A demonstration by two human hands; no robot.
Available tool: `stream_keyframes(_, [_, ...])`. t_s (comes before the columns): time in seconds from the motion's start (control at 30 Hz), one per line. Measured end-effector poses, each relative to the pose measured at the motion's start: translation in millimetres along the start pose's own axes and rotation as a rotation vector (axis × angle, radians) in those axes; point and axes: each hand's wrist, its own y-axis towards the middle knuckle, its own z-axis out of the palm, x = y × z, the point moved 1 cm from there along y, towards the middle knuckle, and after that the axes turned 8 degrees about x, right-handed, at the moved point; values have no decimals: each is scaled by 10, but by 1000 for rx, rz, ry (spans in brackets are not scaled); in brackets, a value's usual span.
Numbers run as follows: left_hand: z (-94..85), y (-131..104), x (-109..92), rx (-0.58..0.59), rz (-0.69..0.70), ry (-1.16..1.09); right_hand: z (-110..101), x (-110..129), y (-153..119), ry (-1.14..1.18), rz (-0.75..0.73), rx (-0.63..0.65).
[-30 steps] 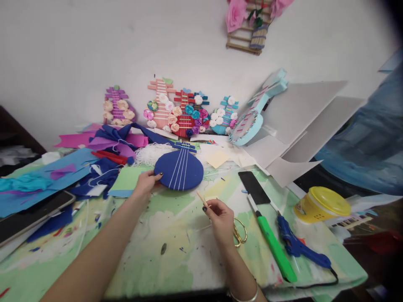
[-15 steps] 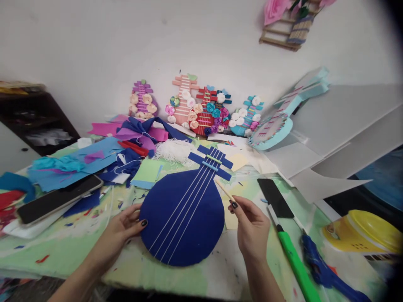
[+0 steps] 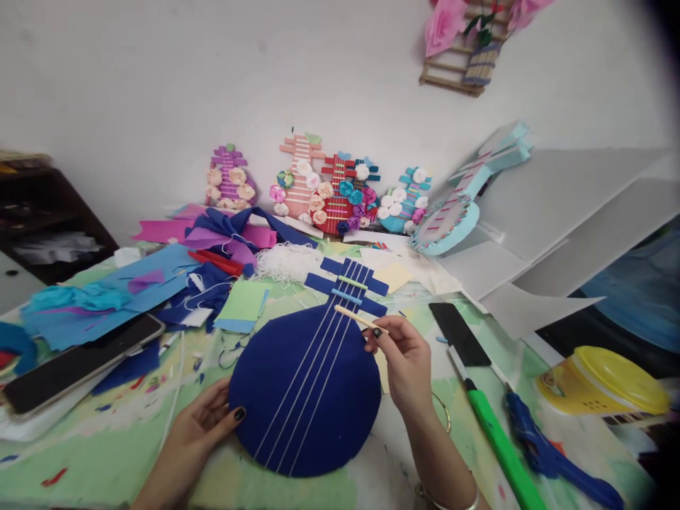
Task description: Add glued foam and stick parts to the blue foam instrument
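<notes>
A dark blue paper-covered lute (image 3: 265, 382) with four white strings, pegs at its head and a green and a light blue strip (image 3: 346, 297) across its neck is in front of me. My left hand (image 3: 210, 418) grips its left edge, thumb on the front and fingers behind. Between the thumb and fingers of my right hand (image 3: 406, 358) is a thin pale yellow strip (image 3: 355, 317). It lies across the strings just below the light blue strip; whether it touches them I cannot tell.
On the right are a green-handled knife (image 3: 496, 439), a blue glue gun (image 3: 542, 443), a black phone-like slab (image 3: 460, 334) and a yellow tub (image 3: 600, 382). A phone (image 3: 79, 365), coloured paper (image 3: 132, 283) and white string (image 3: 287, 263) lie left. Decorated lutes (image 3: 337, 202) stand against the wall.
My right hand has moved left, bringing the pale yellow strip from beside the neck to over the strings. The view has shifted slightly; my left hand keeps its grip on the lute.
</notes>
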Motion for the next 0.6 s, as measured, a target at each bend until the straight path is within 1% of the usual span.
stream_keyframes(0.1, [27, -5, -32, -5, -19, -18, -4, 34, 16, 32, -20, 48])
stream_keyframes(0.17, [54, -9, -70, -12, -32, -29, -11, 23, 20, 35, -31, 53])
stream_keyframes(0.3, [83, -21, -117, -61, -41, -54, 0, -9, 25, -1, -2, -8])
stream_keyframes(0.43, [93, -42, -122, -88, -39, -65, 41, 9, 28, -21, 1, -62])
stream_keyframes(0.6, [43, -26, -82, -105, -61, -91, 73, 31, 23, 8, -9, -73])
